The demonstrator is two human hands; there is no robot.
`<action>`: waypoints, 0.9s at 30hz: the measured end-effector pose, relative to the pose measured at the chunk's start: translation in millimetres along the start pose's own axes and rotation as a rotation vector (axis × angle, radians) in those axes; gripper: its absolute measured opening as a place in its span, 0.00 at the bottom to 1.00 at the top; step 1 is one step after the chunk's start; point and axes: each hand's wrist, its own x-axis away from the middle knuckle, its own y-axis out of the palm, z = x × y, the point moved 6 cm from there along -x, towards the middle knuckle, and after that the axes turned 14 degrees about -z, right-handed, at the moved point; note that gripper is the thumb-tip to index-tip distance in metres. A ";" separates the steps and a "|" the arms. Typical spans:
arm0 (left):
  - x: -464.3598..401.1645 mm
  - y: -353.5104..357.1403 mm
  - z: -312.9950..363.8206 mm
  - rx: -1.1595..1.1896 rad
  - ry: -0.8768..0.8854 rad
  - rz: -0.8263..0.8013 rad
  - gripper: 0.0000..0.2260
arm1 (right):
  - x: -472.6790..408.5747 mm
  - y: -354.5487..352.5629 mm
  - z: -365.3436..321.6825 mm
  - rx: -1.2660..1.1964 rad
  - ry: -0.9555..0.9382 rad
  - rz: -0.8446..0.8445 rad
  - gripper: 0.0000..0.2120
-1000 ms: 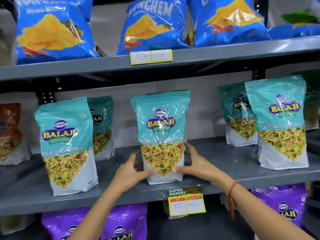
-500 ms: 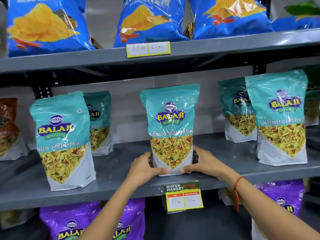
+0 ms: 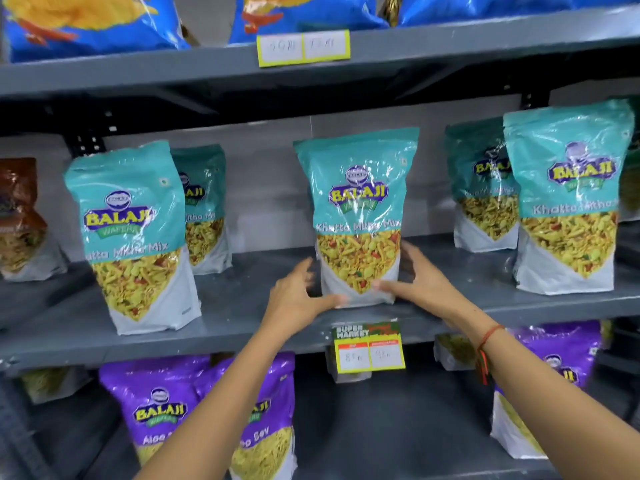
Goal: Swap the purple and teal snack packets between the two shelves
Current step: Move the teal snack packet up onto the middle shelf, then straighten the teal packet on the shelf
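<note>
On the middle shelf a teal snack packet stands upright at the centre. My left hand and my right hand clasp its base from either side. The right thumb lies on the packet's front and the right fingers reach behind it. The left thumb touches the front bottom corner, with the fingers blurred just off the left edge. More teal packets stand at the left and right. Purple packets stand on the shelf below, at the left and right.
Blue chip bags fill the top shelf. A brown packet stands at the far left of the middle shelf. A yellow price tag hangs from the shelf edge under my hands. The lower shelf floor shows between the purple packets.
Both hands have shifted the centre teal packet a little to the right and further back on the shelf. My view has tilted down, so more of the purple packets show.
</note>
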 end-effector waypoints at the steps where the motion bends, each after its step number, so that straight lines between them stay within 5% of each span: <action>1: 9.9 -5.1 1.7 0.040 0.025 0.058 0.43 | 7.4 -0.9 -5.5 -0.015 -0.057 0.118 0.34; 3: 36.6 -17.0 2.4 0.145 0.103 0.214 0.38 | 32.1 1.6 -18.1 0.022 -0.132 0.394 0.36; 6: 89.6 -28.2 -11.3 0.255 0.193 0.495 0.21 | 79.2 37.2 -41.9 0.160 -0.332 0.635 0.24; 11: 156.9 -7.6 -95.7 0.363 0.075 0.797 0.08 | 110.1 157.9 -25.6 0.264 -0.528 0.314 0.13; 15: 183.6 40.3 -194.9 0.461 -0.202 0.652 0.09 | 90.4 227.6 48.4 0.135 -0.221 0.069 0.13; 19: 200.4 79.3 -276.2 0.461 -0.487 0.372 0.20 | 65.8 289.4 137.2 -0.127 0.227 -0.189 0.38; 22: 194.3 105.2 -318.2 0.524 -0.595 0.087 0.34 | 56.2 332.2 177.6 -0.177 0.386 -0.432 0.55; 24: 187.6 116.1 -339.1 0.582 -0.608 0.028 0.44 | 52.7 348.1 191.5 -0.122 0.403 -0.513 0.53; 27: 184.9 122.2 -355.1 0.590 -0.612 -0.011 0.43 | 49.2 362.4 200.7 -0.167 0.394 -0.530 0.43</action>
